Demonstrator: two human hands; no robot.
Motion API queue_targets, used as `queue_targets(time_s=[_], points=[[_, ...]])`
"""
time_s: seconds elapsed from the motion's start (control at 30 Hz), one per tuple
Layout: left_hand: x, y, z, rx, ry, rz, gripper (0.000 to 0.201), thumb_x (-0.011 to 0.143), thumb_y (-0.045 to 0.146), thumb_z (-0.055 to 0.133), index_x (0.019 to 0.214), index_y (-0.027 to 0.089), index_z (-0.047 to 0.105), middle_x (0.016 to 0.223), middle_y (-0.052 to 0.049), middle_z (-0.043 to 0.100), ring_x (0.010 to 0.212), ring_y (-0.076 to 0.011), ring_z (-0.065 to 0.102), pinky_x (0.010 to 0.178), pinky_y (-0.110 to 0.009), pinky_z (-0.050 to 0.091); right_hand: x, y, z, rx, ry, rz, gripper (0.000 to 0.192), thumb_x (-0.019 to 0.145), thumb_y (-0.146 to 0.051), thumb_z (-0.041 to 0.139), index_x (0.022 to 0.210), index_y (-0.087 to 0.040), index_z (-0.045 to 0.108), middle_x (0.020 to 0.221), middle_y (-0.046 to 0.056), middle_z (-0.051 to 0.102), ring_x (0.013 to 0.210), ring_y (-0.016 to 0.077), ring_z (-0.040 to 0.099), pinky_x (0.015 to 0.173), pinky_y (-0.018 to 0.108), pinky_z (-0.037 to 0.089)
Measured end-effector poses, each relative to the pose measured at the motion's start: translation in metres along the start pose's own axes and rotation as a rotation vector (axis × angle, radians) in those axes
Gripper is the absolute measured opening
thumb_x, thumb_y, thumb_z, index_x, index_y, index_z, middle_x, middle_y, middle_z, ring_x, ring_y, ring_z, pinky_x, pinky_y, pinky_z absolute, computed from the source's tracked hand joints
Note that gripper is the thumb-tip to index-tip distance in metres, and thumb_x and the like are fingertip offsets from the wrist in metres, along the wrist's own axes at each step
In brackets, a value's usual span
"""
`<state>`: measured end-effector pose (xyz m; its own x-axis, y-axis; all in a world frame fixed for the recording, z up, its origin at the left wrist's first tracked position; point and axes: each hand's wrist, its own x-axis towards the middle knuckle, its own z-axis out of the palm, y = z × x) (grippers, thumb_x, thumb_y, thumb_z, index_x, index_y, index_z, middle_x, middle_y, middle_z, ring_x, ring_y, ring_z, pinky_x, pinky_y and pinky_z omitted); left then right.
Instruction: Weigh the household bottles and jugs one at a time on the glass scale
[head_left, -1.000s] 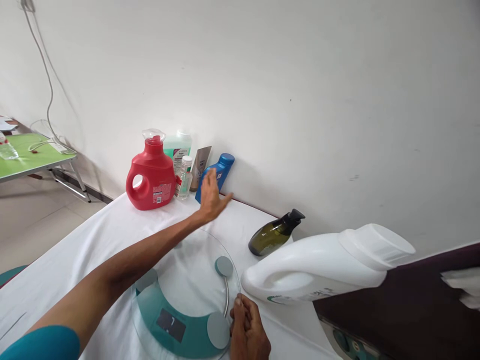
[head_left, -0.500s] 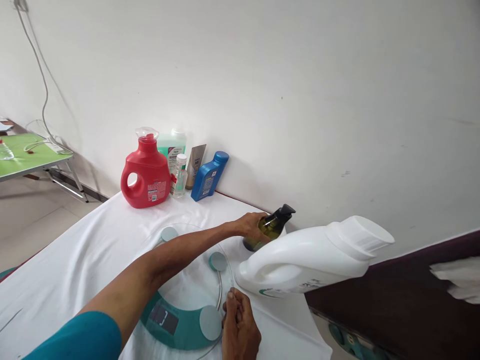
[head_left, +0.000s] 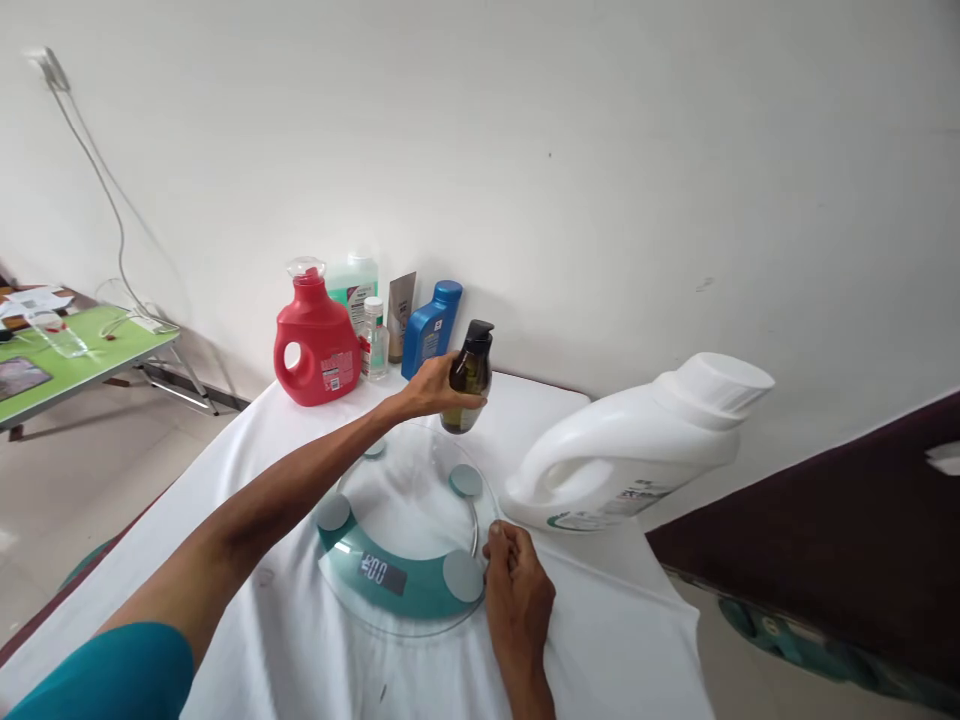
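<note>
My left hand (head_left: 435,388) is wrapped round a dark green pump bottle (head_left: 471,375) with a black pump top. It holds the bottle nearly upright above the far edge of a round glass bathroom scale (head_left: 405,575). The scale has a teal band, grey round pads and a lit display (head_left: 383,572) that shows zeros. At the scale's right rim is my right hand (head_left: 520,583), its fingers curled and pinched on the glass edge. A large white detergent jug (head_left: 622,450) leans to the right, just beyond that hand.
Along the wall stand a red jug (head_left: 316,340), a clear bottle (head_left: 374,345), a green-liquid container (head_left: 354,282), a brown tube (head_left: 400,315) and a blue bottle (head_left: 433,330). A white cloth (head_left: 262,520) covers the table. At left is a green folding table (head_left: 112,345).
My left hand has brought the pump bottle left, from beside the white jug to above the scale's far edge. The scale's display now reads zeros. My right hand stays at the rim.
</note>
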<state>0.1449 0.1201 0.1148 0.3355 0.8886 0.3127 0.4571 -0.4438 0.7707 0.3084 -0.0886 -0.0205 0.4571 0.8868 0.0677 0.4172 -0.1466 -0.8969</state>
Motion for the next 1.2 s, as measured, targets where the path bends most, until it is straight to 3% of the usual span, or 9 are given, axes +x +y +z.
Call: queue_targets(time_s=[0.1, 0.17, 0.37, 0.67, 0.83, 0.9, 0.97, 1.1, 1.2], points=[[-0.040, 0.009, -0.038, -0.034, -0.040, 0.019, 0.041, 0.068, 0.040, 0.089, 0.096, 0.017, 0.068, 0.088, -0.001, 0.071, 0.082, -0.0197, 0.065, 0.072, -0.029, 0.051, 0.002, 0.002, 0.001, -0.023, -0.013, 0.004, 0.052, 0.091, -0.075, 0.043, 0.090, -0.027, 0.066, 0.077, 0.007, 0.077, 0.069, 0.0286, 0.070, 0.068, 0.037, 0.049], [-0.067, 0.013, -0.052, -0.071, -0.072, 0.027, 0.041, 0.068, 0.039, 0.088, 0.096, 0.018, 0.067, 0.088, -0.001, 0.071, 0.080, -0.0193, 0.065, 0.071, -0.029, 0.050, 0.002, 0.001, 0.001, -0.050, -0.019, -0.016, 0.051, 0.091, -0.073, 0.043, 0.088, -0.028, 0.065, 0.077, 0.007, 0.076, 0.069, 0.0288, 0.070, 0.068, 0.037, 0.048], [-0.123, 0.012, -0.056, -0.145, -0.136, 0.017, 0.044, 0.066, 0.039, 0.089, 0.096, 0.018, 0.066, 0.087, -0.001, 0.070, 0.079, -0.0195, 0.064, 0.069, -0.030, 0.050, -0.001, -0.009, -0.002, -0.102, -0.036, -0.066, 0.047, 0.090, -0.071, 0.043, 0.083, -0.028, 0.063, 0.074, 0.007, 0.075, 0.064, 0.0272, 0.066, 0.071, 0.038, 0.048], [-0.143, 0.007, -0.047, -0.046, -0.103, 0.021, 0.043, 0.067, 0.041, 0.090, 0.095, 0.019, 0.066, 0.084, -0.001, 0.070, 0.075, -0.0196, 0.064, 0.068, -0.031, 0.049, -0.006, -0.015, -0.003, -0.126, -0.039, -0.084, 0.043, 0.089, -0.065, 0.044, 0.083, -0.027, 0.063, 0.073, 0.007, 0.074, 0.064, 0.0263, 0.065, 0.072, 0.038, 0.048], [-0.147, -0.003, -0.053, -0.219, -0.122, 0.024, 0.066, 0.066, 0.054, 0.095, 0.117, 0.018, 0.071, 0.113, -0.011, 0.076, 0.099, -0.0283, 0.071, 0.084, -0.038, 0.057, -0.004, -0.016, -0.002, -0.133, -0.037, -0.040, 0.042, 0.086, -0.065, 0.045, 0.084, -0.027, 0.064, 0.074, 0.007, 0.074, 0.064, 0.0264, 0.064, 0.072, 0.038, 0.048], [-0.150, -0.015, -0.056, -0.345, -0.062, -0.008, 0.063, 0.080, 0.061, 0.084, 0.126, 0.020, 0.070, 0.129, -0.014, 0.075, 0.112, -0.0306, 0.072, 0.093, -0.041, 0.058, -0.003, -0.015, 0.000, -0.132, -0.031, -0.025, 0.043, 0.084, -0.066, 0.045, 0.086, -0.027, 0.064, 0.074, 0.008, 0.074, 0.064, 0.0270, 0.065, 0.073, 0.039, 0.048], [-0.155, -0.034, -0.058, -0.379, 0.085, -0.061, 0.053, 0.094, 0.064, 0.066, 0.124, 0.020, 0.071, 0.133, -0.015, 0.074, 0.118, -0.0302, 0.071, 0.099, -0.042, 0.057, -0.001, -0.014, 0.001, -0.122, -0.027, -0.020, 0.045, 0.083, -0.067, 0.045, 0.088, -0.027, 0.065, 0.075, 0.008, 0.075, 0.064, 0.0275, 0.065, 0.074, 0.039, 0.048], [-0.171, -0.080, -0.052, -0.231, 0.399, -0.208, 0.047, 0.102, 0.063, 0.052, 0.108, 0.019, 0.071, 0.118, -0.013, 0.076, 0.111, -0.0283, 0.072, 0.098, -0.042, 0.058, 0.000, -0.012, 0.001, -0.104, -0.036, -0.030, 0.049, 0.083, -0.070, 0.047, 0.092, -0.026, 0.065, 0.077, 0.009, 0.077, 0.065, 0.0283, 0.067, 0.074, 0.039, 0.049], [-0.185, -0.106, -0.046, -0.202, 0.442, -0.300, 0.047, 0.103, 0.063, 0.049, 0.105, 0.020, 0.068, 0.109, -0.012, 0.077, 0.103, -0.0267, 0.074, 0.097, -0.042, 0.058, 0.000, -0.011, 0.000, -0.107, -0.036, -0.049, 0.050, 0.084, -0.072, 0.046, 0.091, -0.026, 0.066, 0.075, 0.009, 0.076, 0.064, 0.0276, 0.067, 0.072, 0.039, 0.050]])
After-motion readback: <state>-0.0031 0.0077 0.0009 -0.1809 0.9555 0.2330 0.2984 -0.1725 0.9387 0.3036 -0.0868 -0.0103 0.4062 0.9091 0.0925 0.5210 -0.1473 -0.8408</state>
